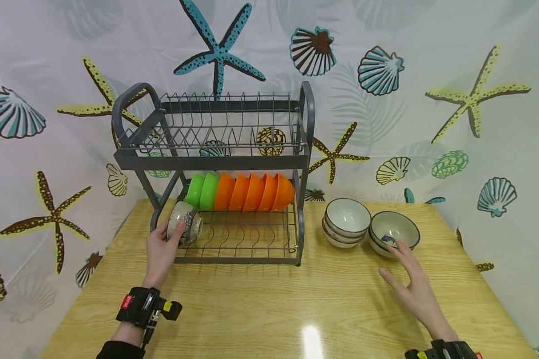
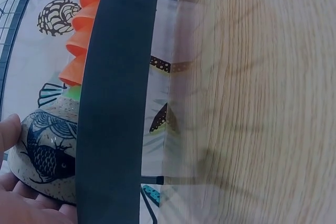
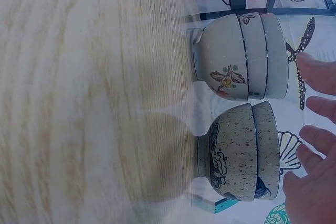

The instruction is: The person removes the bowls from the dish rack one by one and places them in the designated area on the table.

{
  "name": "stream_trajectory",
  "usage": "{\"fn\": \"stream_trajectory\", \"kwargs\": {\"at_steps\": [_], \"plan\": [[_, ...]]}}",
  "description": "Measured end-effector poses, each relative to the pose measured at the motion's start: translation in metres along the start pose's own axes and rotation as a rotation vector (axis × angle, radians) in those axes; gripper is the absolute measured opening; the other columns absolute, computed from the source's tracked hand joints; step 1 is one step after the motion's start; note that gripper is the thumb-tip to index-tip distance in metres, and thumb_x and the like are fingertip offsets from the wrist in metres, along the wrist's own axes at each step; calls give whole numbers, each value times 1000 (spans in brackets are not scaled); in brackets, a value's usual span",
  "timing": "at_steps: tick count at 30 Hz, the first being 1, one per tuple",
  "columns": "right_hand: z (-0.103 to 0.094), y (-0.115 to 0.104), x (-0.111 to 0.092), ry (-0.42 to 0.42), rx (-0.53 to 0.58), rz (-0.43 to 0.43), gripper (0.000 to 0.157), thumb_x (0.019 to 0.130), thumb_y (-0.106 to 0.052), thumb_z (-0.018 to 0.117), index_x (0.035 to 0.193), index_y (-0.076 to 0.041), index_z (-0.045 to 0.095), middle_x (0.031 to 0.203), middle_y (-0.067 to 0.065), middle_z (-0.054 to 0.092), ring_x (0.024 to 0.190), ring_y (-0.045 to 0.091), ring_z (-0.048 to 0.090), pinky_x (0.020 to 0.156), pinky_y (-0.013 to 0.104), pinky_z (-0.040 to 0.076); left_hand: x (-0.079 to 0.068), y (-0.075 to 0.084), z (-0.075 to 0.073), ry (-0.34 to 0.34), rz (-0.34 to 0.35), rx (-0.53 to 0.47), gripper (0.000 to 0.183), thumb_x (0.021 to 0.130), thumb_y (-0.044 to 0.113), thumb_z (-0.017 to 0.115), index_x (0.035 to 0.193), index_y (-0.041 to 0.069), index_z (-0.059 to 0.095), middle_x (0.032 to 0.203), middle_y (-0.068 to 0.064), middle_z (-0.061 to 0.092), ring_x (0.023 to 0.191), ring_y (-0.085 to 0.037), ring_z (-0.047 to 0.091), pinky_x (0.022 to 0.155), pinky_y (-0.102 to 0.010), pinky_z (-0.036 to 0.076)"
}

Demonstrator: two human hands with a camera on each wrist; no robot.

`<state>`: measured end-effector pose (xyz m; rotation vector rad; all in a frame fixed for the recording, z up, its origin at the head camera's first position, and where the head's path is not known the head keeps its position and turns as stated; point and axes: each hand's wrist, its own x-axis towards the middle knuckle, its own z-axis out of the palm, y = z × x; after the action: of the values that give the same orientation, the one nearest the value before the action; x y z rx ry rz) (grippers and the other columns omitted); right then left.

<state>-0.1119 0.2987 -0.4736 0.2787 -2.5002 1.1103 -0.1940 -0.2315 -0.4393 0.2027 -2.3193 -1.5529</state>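
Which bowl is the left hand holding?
The speckled bowl with the dark fish, tipped sideways at the lower shelf's left end. The left hand grips only it; the green bowls and orange bowls are plain.

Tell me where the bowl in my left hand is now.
In the head view, the bowl is tilted at the left end of the lower rack tier, in front of the green bowls.

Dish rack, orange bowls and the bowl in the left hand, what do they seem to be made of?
Dish rack: probably metal, coated smooth dark grey, judging by its thin wires and even colour. Orange bowls: likely smooth plastic, given their uniform bright colour, though glazed ceramic is possible. The bowl in the left hand: apparently glazed ceramic, from its speckled, fish-patterned surface.
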Motion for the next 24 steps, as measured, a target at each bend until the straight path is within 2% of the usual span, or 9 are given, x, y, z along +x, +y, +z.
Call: {"fn": "stream_trajectory", "kwargs": {"at_steps": [2, 5, 7, 9, 11, 16, 20, 22, 24], "plan": [[0, 0, 0, 0, 1, 0, 58, 91, -8, 72, 144, 0, 51, 159, 33, 29, 147, -15, 8, 107, 83, 21, 1, 0, 0, 8, 5, 9, 50, 101, 36, 62, 132, -3, 63, 104, -26, 70, 65, 8, 47, 57, -12, 38], [0, 0, 0, 1, -2, -3, 57, 91, -8, 72, 143, 1, 51, 159, 34, 30, 148, -13, 9, 108, 83, 21, 2, 1, -1, -3, -1, 8, 48, 101, 36, 62, 130, -3, 64, 95, -23, 70, 59, 2, 44, 50, -18, 33], [0, 1, 0, 1, -3, -4, 57, 91, -8, 72, 143, 1, 51, 158, 35, 30, 148, -13, 9, 108, 82, 20, 2, 2, -1, -25, -12, -8, 48, 101, 36, 61, 131, -2, 64, 97, -24, 70, 59, 1, 45, 49, -19, 31], [1, 1, 0, 1, 0, -7, 57, 91, -7, 72, 143, 2, 51, 158, 35, 30, 148, -14, 8, 109, 82, 20, 2, 2, -2, -44, -22, -24, 49, 102, 36, 59, 132, -3, 62, 116, -26, 71, 68, 4, 54, 53, -16, 37], [1, 2, 0, 0, 2, -9, 57, 91, -7, 72, 142, 3, 50, 158, 35, 30, 146, -16, 7, 109, 82, 19, 2, 3, -2, -58, -25, -40, 49, 102, 35, 58, 131, -5, 61, 122, -30, 68, 72, 4, 55, 54, -15, 37], [1, 2, 0, 2, 0, -8, 57, 91, -7, 72, 143, 2, 50, 158, 34, 30, 146, -17, 7, 108, 83, 20, 3, 2, -1, -37, -14, -43, 45, 103, 32, 59, 125, -7, 63, 117, -31, 69, 68, -2, 52, 52, -18, 32], [0, 2, -1, 2, -6, -2, 57, 91, -7, 72, 143, 1, 50, 160, 32, 28, 149, -11, 8, 107, 83, 21, 3, 0, 0, -5, -5, -36, 41, 103, 28, 59, 121, -8, 64, 92, -16, 71, 59, -2, 44, 49, -20, 29], [-1, 3, -1, 5, -10, -1, 57, 91, -8, 72, 144, 0, 50, 161, 31, 28, 151, -9, 9, 107, 83, 22, 3, -1, 0, 6, -11, -42, 40, 103, 28, 59, 119, -9, 64, 77, -3, 63, 54, -2, 37, 48, -20, 27], [-1, 3, -1, 8, -11, -2, 57, 91, -8, 72, 144, 0, 50, 161, 30, 28, 150, -9, 10, 107, 83, 22, 2, -1, 0, 15, -24, -61, 41, 103, 29, 58, 120, -8, 63, 71, 5, 56, 53, -2, 34, 48, -20, 26]]}}
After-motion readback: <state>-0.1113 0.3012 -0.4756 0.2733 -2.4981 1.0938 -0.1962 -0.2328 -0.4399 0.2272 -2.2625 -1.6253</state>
